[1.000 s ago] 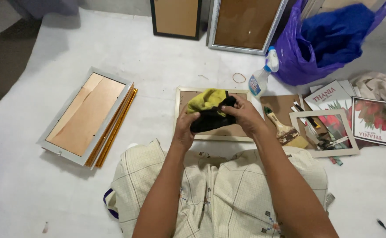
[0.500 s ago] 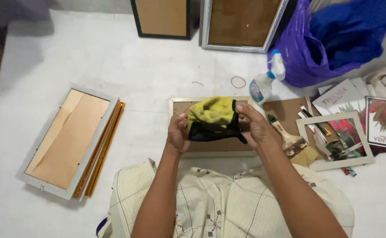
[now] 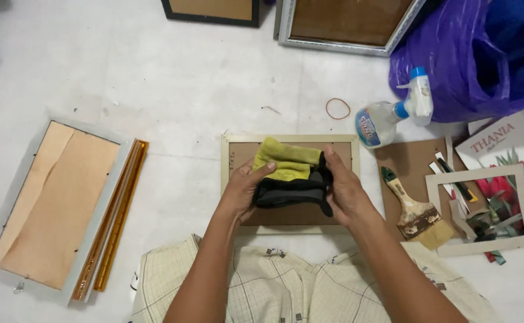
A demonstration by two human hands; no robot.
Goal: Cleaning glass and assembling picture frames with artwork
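Both of my hands hold a folded cloth (image 3: 289,173), yellow-green on top and black below. My left hand (image 3: 243,190) grips its left end with the thumb on the yellow part. My right hand (image 3: 343,191) pinches its right end. The cloth hovers just over a small cream picture frame (image 3: 232,143) lying face down on the white floor, its brown backing board showing. My legs in pale checked trousers (image 3: 262,287) fill the bottom of the view.
A silver frame (image 3: 52,206) and a gold one (image 3: 118,209) lie at left. A spray bottle (image 3: 387,116), rubber band (image 3: 338,108), paint brush (image 3: 414,209), white mat frame (image 3: 483,212) and printed pictures lie at right. A purple bag (image 3: 453,60) and two leaning frames stand behind.
The view has shifted, so everything sits slightly lower and left. My hands have folded the cloth flatter and lowered it closer to the small frame's backing.
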